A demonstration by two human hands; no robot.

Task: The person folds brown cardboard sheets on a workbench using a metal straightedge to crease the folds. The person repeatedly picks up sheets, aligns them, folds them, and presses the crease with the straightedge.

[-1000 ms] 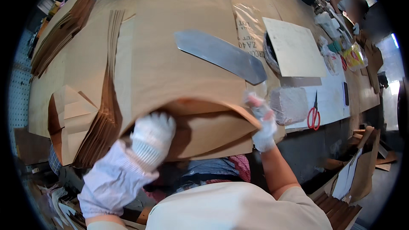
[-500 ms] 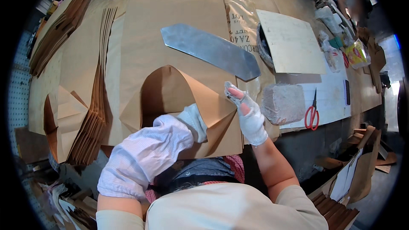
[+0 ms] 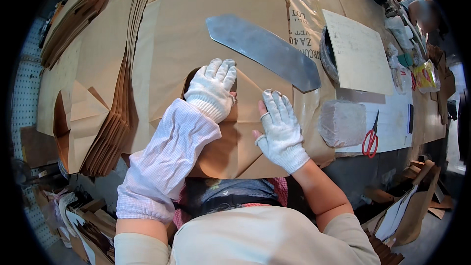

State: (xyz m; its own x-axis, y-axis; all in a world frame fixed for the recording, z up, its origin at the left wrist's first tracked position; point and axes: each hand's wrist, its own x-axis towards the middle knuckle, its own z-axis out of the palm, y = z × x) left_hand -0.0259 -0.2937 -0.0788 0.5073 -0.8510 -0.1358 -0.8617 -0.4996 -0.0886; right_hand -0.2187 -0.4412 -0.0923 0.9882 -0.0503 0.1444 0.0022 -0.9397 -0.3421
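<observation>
A brown kraft paper bag lies before me, its folded end spread into flaps with diagonal creases. My left hand, in a white knit glove below a checked sleeve cover, reaches over the bag's far flap with fingers stretched out, hiding part of the opening. My right hand rests flat on the right flap, fingers extended; its glove leaves the thumb and part of the index finger bare. Beyond both hands, a flat grey metal plate with pointed ends lies slantwise on the paper, touched by neither hand.
Fanned paper bags stand at left, with another stack farther back. To the right are a plastic-wrapped block, red-handled scissors and a pale board leaning over a round container. A person is at the far right.
My left hand has moved from the bag's near edge to its far flap. My right hand has turned from upright at the side to palm down on the paper. The flaps lie flatter.
</observation>
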